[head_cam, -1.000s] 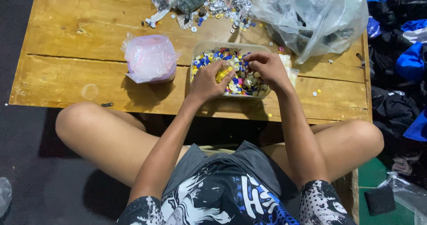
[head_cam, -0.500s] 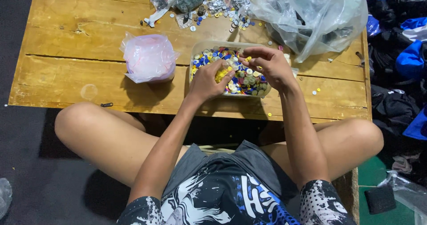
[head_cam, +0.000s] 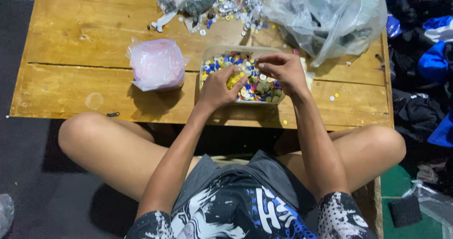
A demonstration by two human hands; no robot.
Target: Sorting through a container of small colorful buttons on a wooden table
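Note:
A clear plastic tub [head_cam: 222,51] full of small mixed-colour buttons [head_cam: 222,64] stands on a low wooden table [head_cam: 80,45]. My left hand [head_cam: 218,87] rests in the tub's near left part with its fingers curled into the buttons; whether it grips any is hidden. My right hand [head_cam: 282,70] hovers over the tub's right side, fingertips pinched together above the buttons. What the pinch holds is too small to tell.
A pink-tinted plastic bag [head_cam: 156,64] lies left of the tub. A large crumpled clear bag [head_cam: 325,17] sits at the back right. Loose buttons and small packets [head_cam: 207,5] are scattered at the table's far edge. Dark and blue clothes [head_cam: 424,59] pile up at right.
My right hand has shifted slightly left over the tub and its fingers have drawn into a pinch. My left hand stays in the buttons.

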